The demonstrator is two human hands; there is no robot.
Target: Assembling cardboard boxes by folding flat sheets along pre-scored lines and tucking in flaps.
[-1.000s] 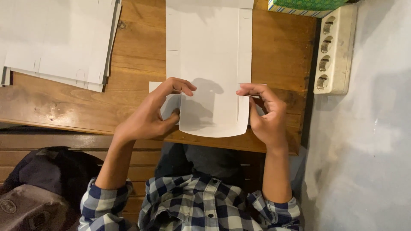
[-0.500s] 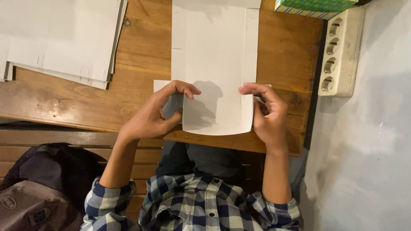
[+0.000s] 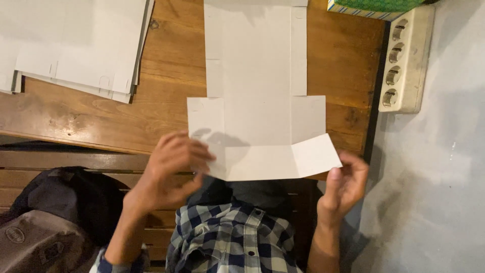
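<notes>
At 6 o'clock on the counter, the white box blank has opened flat; left hand pinches its near edge, right hand has let go, fingers loose.

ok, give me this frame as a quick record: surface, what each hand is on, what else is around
surface: wooden table
main item: flat white die-cut cardboard box blank, unfolded, near edge overhanging the table
left hand: on the blank's near left corner, fingers curled over it
right hand: open, at the blank's near right flap, contact unclear
far left: stack of white cardboard blanks
right edge: white power strip
far right corner: green box, partly out of frame
lower left: dark bag on a wooden bench
</notes>
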